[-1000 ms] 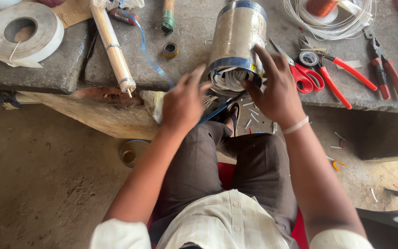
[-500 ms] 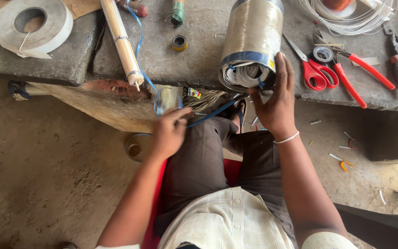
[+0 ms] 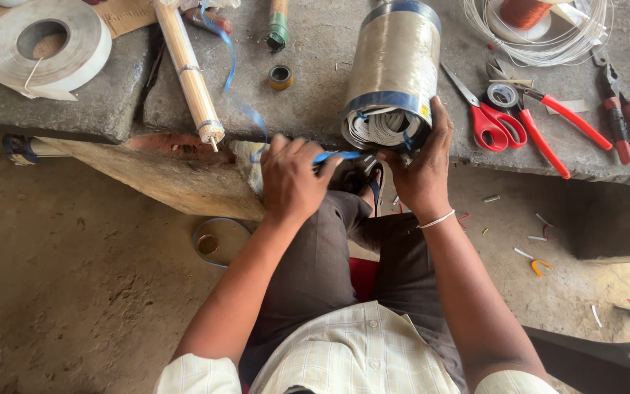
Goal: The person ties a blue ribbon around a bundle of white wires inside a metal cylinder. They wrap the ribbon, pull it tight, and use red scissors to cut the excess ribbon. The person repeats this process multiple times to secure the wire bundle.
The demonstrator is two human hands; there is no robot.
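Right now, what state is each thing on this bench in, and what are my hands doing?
Metal cylinder: lying on its side, white windings showing at the near end.
Right hand: grip on the cylinder's near end.
Left hand: closed on a blue strap.
Red scissors: shut, lying flat.
Red pliers: lying flat.
White tape roll: flat, end loose.

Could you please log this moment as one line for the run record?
left hand: pulls blue strap | right hand: steadies steel cylinder with white windings | nearby: red-handled scissors | surface: stone bench
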